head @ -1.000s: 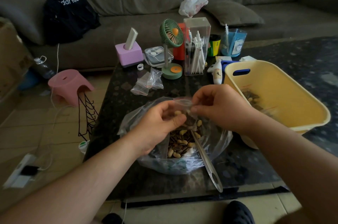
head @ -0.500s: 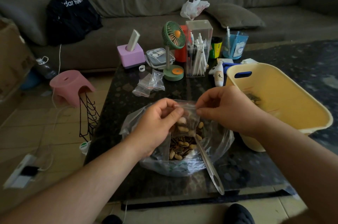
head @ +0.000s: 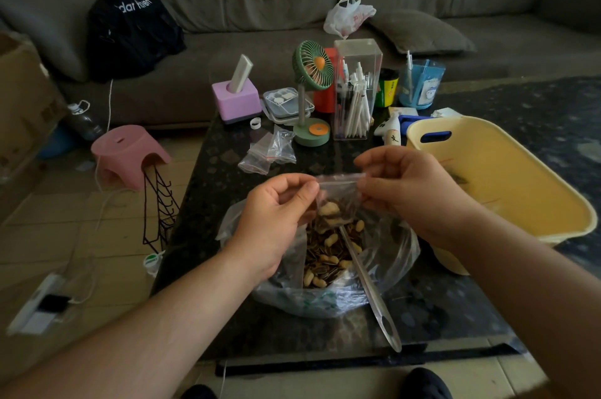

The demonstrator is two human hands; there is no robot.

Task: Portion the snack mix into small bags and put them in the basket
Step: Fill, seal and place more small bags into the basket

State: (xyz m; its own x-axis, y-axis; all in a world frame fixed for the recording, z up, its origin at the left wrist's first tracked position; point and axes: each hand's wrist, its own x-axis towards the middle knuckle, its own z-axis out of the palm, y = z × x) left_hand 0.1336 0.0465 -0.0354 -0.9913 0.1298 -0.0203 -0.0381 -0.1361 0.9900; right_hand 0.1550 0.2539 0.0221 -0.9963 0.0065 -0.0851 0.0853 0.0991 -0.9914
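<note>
A small clear plastic zip bag (head: 338,195) hangs upright between two bare hands above a dark speckled stone coffee table (head: 208,203). The bag is see-through, with a flat sealing strip along its top edge, and its lower part holds pale peanuts in the shell and dark striped sunflower seeds. The left hand (head: 276,219) pinches the strip's left corner between thumb and forefinger, its other fingers curled. The right hand (head: 406,190) pinches the right corner the same way, so the strip stretches taut between the two grips and the filled part sags below them.

Directly under the bag sits a large crumpled clear plastic bag of the same snack mix (head: 328,255), with a long metal spoon handle (head: 370,288) sticking out toward the viewer. A pale yellow plastic basket (head: 507,184) stands just beside the right wrist, with a little snack mix visible inside it.
</note>
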